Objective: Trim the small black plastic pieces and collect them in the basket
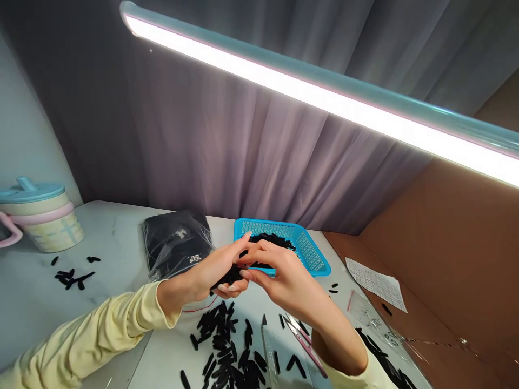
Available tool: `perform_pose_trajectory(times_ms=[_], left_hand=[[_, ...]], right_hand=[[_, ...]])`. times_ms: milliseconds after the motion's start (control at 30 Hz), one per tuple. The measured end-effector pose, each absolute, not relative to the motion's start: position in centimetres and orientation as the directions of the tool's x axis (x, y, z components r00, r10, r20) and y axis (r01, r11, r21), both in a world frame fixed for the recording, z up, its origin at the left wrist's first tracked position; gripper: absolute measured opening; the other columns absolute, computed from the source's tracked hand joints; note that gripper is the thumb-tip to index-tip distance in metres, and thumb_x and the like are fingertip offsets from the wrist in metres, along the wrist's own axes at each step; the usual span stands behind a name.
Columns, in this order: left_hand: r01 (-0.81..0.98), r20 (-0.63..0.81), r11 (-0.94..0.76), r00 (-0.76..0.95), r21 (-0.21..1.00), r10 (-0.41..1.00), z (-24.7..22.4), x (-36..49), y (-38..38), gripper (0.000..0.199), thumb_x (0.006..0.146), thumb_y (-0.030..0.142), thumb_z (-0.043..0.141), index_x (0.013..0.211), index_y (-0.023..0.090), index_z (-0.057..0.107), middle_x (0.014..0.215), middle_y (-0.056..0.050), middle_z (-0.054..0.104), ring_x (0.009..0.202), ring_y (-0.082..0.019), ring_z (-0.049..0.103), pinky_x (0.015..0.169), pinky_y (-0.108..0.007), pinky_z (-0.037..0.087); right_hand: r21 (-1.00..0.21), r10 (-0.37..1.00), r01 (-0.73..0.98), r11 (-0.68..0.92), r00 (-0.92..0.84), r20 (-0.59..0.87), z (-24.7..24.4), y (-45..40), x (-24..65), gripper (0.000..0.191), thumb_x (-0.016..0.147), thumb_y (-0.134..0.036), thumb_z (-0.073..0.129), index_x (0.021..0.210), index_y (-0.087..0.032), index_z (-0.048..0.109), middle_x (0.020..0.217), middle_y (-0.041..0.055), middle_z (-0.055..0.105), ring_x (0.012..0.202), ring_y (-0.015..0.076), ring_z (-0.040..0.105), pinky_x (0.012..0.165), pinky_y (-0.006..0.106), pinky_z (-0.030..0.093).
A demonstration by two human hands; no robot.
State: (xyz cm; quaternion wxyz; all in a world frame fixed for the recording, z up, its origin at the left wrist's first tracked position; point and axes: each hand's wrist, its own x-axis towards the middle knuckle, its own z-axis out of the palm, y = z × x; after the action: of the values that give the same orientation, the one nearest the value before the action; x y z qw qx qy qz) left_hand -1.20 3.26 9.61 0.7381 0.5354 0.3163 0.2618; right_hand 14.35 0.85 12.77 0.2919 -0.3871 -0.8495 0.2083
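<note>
Above the middle of the table, my left hand [221, 270] is curled around a bunch of small black pieces [230, 275]. My right hand [275, 270] meets it from the right, thumb and fingers pinched together at the edge of the bunch; what lies between these fingertips is too small to make out. Just behind both hands stands a blue perforated basket [314, 254] with many black pieces in it. Below the hands, many loose black pieces [221, 343] lie scattered on the white table [162, 356].
A clear bag of black material [176, 240] lies at the back left, near a lidded cup [51, 224]. Pink-handled scissors [310, 354] rest by my right forearm. A paper sheet [377, 282] and clear plastic bags [368, 316] are at the right. A lit lamp [308, 89] hangs above.
</note>
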Motion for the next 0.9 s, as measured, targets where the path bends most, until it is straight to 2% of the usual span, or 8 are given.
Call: perform_pose_trajectory(times_ms=[100, 200, 333, 433, 533, 600, 733, 900], left_hand=[[-0.060, -0.190, 0.313, 0.682, 0.948, 0.706, 9.8, -1.1, 3.0, 0.051, 0.088, 0.063, 0.026, 0.067, 0.019, 0.040, 0.036, 0.008, 0.034, 0.032, -0.005, 0.018, 0.034, -0.016, 0.013], [-0.094, -0.163, 0.311, 0.690, 0.946, 0.705, 9.8, -1.0, 2.9, 0.050, 0.088, 0.062, 0.027, 0.068, 0.019, 0.042, 0.038, 0.007, 0.036, 0.033, -0.005, 0.019, 0.034, -0.017, 0.013], [-0.082, -0.131, 0.253, 0.682, 0.964, 0.720, 9.8, -0.9, 2.8, 0.058, 0.089, 0.061, 0.027, 0.054, 0.016, 0.039, 0.040, 0.004, 0.036, 0.035, -0.005, 0.024, 0.035, -0.018, 0.014], [-0.087, -0.146, 0.269, 0.663, 0.959, 0.734, 10.0, -1.0, 2.6, 0.054, 0.088, 0.059, 0.034, 0.056, 0.016, 0.042, 0.042, 0.005, 0.036, 0.036, -0.004, 0.023, 0.034, -0.017, 0.013], [-0.104, -0.124, 0.247, 0.643, 0.964, 0.756, 10.5, -1.2, 2.3, 0.037, 0.089, 0.051, 0.042, 0.080, 0.017, 0.052, 0.046, 0.007, 0.039, 0.036, -0.004, 0.022, 0.034, -0.015, 0.013], [-0.090, -0.108, 0.209, 0.626, 0.974, 0.772, 10.7, -1.3, 2.0, 0.029, 0.090, 0.044, 0.043, 0.099, 0.019, 0.053, 0.047, 0.008, 0.039, 0.035, -0.004, 0.022, 0.033, -0.015, 0.014], [-0.066, -0.062, 0.125, 0.589, 0.990, 0.806, 10.9, -1.5, 1.4, 0.034, 0.091, 0.038, 0.043, 0.119, 0.019, 0.046, 0.048, 0.008, 0.041, 0.037, -0.006, 0.027, 0.033, -0.015, 0.017], [-0.066, 0.019, 0.026, 0.605, 0.997, 0.796, 11.3, -1.7, 0.5, 0.037, 0.093, 0.039, 0.041, 0.124, 0.018, 0.043, 0.051, 0.008, 0.043, 0.039, -0.005, 0.030, 0.036, -0.016, 0.022]], right_hand=[[-0.560, 0.756, 0.515, 0.649, -0.516, 0.402, 11.6, 1.1, 13.9, 0.018, 0.076, 0.000, 0.064, 0.080, -0.017, 0.067, 0.083, 0.0028, 0.064, 0.080, 0.0149, 0.059, 0.070, 0.024, 0.046], [-0.472, 0.733, 0.562, 0.679, -0.492, 0.470, 10.9, 1.2, 13.8, 0.018, 0.076, 0.002, 0.062, 0.070, -0.016, 0.063, 0.079, 0.0034, 0.063, 0.074, 0.0159, 0.058, 0.065, 0.026, 0.045], [-0.406, 0.731, 0.618, 0.673, -0.472, 0.493, 10.9, 0.9, 13.9, 0.022, 0.074, 0.005, 0.059, 0.069, -0.016, 0.062, 0.079, 0.0041, 0.066, 0.072, 0.0168, 0.058, 0.064, 0.028, 0.044], [-0.480, 0.755, 0.586, 0.653, -0.456, 0.471, 11.9, 0.7, 14.6, 0.021, 0.076, 0.003, 0.058, 0.072, -0.017, 0.064, 0.076, 0.0020, 0.069, 0.070, 0.0153, 0.061, 0.065, 0.026, 0.044], [-0.599, 0.802, 0.533, 0.598, -0.412, 0.433, 13.2, 0.5, 15.5, 0.020, 0.078, -0.001, 0.058, 0.072, -0.018, 0.066, 0.072, -0.0003, 0.071, 0.066, 0.0133, 0.063, 0.063, 0.022, 0.046], [-0.660, 0.830, 0.507, 0.555, -0.391, 0.397, 13.9, 0.3, 16.0, 0.017, 0.077, -0.004, 0.060, 0.072, -0.018, 0.068, 0.070, -0.0008, 0.072, 0.065, 0.0127, 0.064, 0.061, 0.021, 0.047], [-0.722, 0.854, 0.470, 0.508, -0.388, 0.348, 14.9, -0.3, 16.7, 0.010, 0.075, -0.009, 0.065, 0.071, -0.017, 0.070, 0.070, -0.0003, 0.072, 0.065, 0.0125, 0.063, 0.062, 0.021, 0.049], [-0.849, 0.891, 0.360, 0.388, -0.382, 0.245, 15.2, -0.4, 16.8, 0.006, 0.073, -0.011, 0.067, 0.073, -0.017, 0.069, 0.073, -0.0002, 0.071, 0.069, 0.0126, 0.066, 0.064, 0.020, 0.052]])
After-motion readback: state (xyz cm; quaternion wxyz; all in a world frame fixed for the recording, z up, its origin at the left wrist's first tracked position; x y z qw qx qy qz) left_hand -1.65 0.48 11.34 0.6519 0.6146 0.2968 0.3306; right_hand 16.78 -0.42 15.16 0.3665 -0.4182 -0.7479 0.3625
